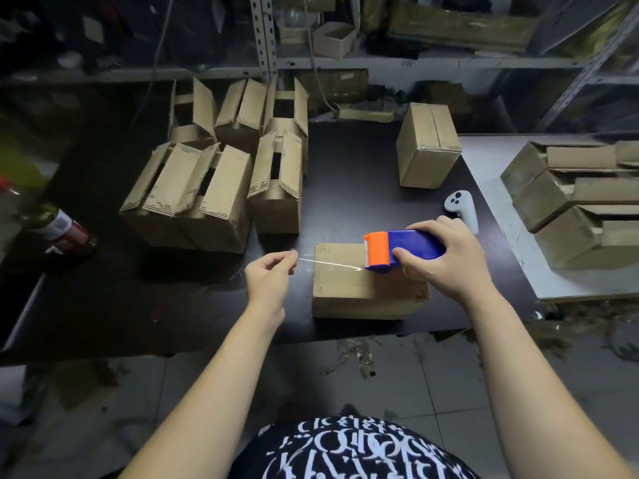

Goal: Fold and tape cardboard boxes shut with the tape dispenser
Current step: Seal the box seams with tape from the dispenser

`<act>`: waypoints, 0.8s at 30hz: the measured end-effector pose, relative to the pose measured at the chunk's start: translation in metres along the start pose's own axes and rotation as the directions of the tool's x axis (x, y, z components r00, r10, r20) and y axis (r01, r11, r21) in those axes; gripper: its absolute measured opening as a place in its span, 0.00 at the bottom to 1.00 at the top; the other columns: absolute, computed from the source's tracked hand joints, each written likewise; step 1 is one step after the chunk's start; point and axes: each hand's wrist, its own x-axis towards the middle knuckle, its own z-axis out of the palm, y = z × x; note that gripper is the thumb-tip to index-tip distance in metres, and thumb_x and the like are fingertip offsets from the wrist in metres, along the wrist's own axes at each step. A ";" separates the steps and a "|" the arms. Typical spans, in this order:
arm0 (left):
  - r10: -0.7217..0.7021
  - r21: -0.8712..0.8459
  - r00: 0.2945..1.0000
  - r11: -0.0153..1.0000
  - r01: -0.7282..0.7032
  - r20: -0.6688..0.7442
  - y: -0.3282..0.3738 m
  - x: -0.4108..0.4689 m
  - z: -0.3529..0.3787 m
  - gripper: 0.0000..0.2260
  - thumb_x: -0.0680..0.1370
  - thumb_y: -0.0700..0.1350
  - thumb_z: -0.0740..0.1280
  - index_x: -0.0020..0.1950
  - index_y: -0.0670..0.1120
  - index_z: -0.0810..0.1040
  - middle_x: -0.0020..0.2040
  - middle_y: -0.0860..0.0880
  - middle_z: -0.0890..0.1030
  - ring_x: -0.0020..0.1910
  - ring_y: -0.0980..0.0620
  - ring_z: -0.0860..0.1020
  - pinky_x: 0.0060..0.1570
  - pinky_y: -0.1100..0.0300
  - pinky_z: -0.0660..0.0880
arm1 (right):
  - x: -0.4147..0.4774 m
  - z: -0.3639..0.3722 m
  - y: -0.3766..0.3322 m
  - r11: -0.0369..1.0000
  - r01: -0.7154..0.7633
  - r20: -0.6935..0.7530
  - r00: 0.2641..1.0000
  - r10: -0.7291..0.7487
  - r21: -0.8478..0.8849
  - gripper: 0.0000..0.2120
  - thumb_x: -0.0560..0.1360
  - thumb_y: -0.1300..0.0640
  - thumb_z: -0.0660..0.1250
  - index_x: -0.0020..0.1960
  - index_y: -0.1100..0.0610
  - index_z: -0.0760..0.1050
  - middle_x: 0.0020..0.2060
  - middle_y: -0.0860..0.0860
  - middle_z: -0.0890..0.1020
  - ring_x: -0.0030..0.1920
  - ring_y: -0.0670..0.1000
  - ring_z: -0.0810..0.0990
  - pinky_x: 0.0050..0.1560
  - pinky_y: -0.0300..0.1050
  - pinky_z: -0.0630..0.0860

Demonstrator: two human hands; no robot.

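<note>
Right hand (446,257): grips the blue-and-orange tape dispenser (404,250), thumb on its near side, fingers (427,225) curled over the far side.
Tape dispenser: above the right half of the closed cardboard box (359,292), orange head pointing to 9 o'clock; whether it touches the box top cannot be told.
Left hand (271,274): pinches the free end of the tape strip (328,263), just past the box's left edge at 9 o'clock.
Tape strip: stretched taut from the dispenser's mouth across the left part of the box top.
Box edges: it sits near the tabletop (155,305) front edge at 6 o'clock.
Open room: bare tabletop from 7 to 9 o'clock.
Neighbours: open-flapped boxes (193,198) near at 10 to 11 o'clock; second closed box (427,146) well apart at 1 o'clock; white controller (463,207) at 2 o'clock, near the right hand.
</note>
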 end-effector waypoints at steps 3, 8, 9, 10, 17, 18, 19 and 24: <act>-0.050 0.016 0.999 0.999 0.050 -0.013 -0.006 0.005 0.002 0.03 0.77 0.40 0.73 0.43 0.46 0.85 0.39 0.49 0.82 0.39 0.55 0.78 0.40 0.62 0.72 | 0.003 -0.001 -0.002 1.000 0.001 0.013 1.000 -0.001 -0.009 0.20 0.65 0.34 0.71 0.52 0.43 0.81 0.43 0.42 0.78 0.49 0.46 0.73 0.49 0.54 0.77; -0.149 0.016 0.989 0.989 0.149 -0.022 -0.030 0.009 0.007 0.03 0.77 0.42 0.74 0.47 0.43 0.86 0.40 0.48 0.83 0.41 0.52 0.79 0.39 0.61 0.72 | 0.002 0.000 -0.002 0.999 0.028 0.029 0.999 -0.026 -0.043 0.23 0.65 0.31 0.69 0.54 0.43 0.81 0.43 0.41 0.77 0.48 0.46 0.73 0.48 0.53 0.77; -0.171 0.014 0.985 0.985 0.172 -0.020 -0.035 0.009 0.011 0.03 0.77 0.42 0.74 0.46 0.43 0.86 0.40 0.48 0.83 0.42 0.52 0.78 0.39 0.60 0.72 | 0.002 0.000 -0.002 0.998 0.028 0.030 0.999 -0.027 -0.047 0.23 0.65 0.31 0.69 0.54 0.43 0.81 0.43 0.41 0.77 0.48 0.46 0.72 0.48 0.53 0.77; -0.189 0.017 0.982 0.982 0.189 -0.017 -0.038 0.010 0.014 0.03 0.77 0.42 0.74 0.44 0.45 0.86 0.40 0.49 0.84 0.42 0.51 0.79 0.38 0.60 0.72 | 0.002 0.000 -0.002 0.998 0.027 0.028 0.999 -0.025 -0.050 0.23 0.65 0.31 0.69 0.54 0.43 0.81 0.43 0.41 0.77 0.48 0.46 0.72 0.48 0.54 0.77; -0.143 0.172 0.989 0.976 0.134 0.042 -0.045 0.014 0.029 0.07 0.82 0.47 0.68 0.48 0.46 0.83 0.47 0.48 0.85 0.47 0.50 0.79 0.50 0.57 0.75 | 0.003 0.001 -0.004 1.000 0.011 0.007 1.000 -0.011 0.018 0.26 0.66 0.34 0.71 0.60 0.45 0.82 0.42 0.44 0.76 0.48 0.48 0.72 0.52 0.56 0.76; -0.122 0.231 0.992 0.967 0.111 0.037 -0.046 0.017 0.029 0.08 0.82 0.49 0.68 0.51 0.46 0.83 0.50 0.47 0.85 0.49 0.49 0.80 0.51 0.56 0.76 | 0.003 0.002 -0.005 1.000 0.008 0.006 1.000 -0.008 0.029 0.26 0.66 0.34 0.71 0.60 0.45 0.82 0.42 0.44 0.76 0.48 0.48 0.72 0.53 0.56 0.76; -0.112 0.281 0.993 0.955 0.099 0.030 -0.046 0.020 0.028 0.10 0.81 0.51 0.68 0.57 0.47 0.81 0.55 0.46 0.84 0.52 0.48 0.80 0.53 0.54 0.77 | 0.003 0.002 -0.005 0.999 0.007 0.005 1.000 -0.007 0.037 0.27 0.66 0.35 0.71 0.61 0.45 0.82 0.42 0.45 0.76 0.48 0.49 0.72 0.53 0.55 0.76; -0.108 0.363 0.988 0.930 0.062 0.110 -0.044 0.018 0.012 0.29 0.79 0.38 0.65 0.77 0.58 0.63 0.59 0.41 0.79 0.47 0.46 0.80 0.47 0.56 0.79 | 0.002 -0.001 -0.004 0.999 0.006 0.012 1.000 -0.007 0.047 0.27 0.67 0.34 0.69 0.61 0.46 0.82 0.42 0.45 0.76 0.48 0.49 0.72 0.49 0.47 0.74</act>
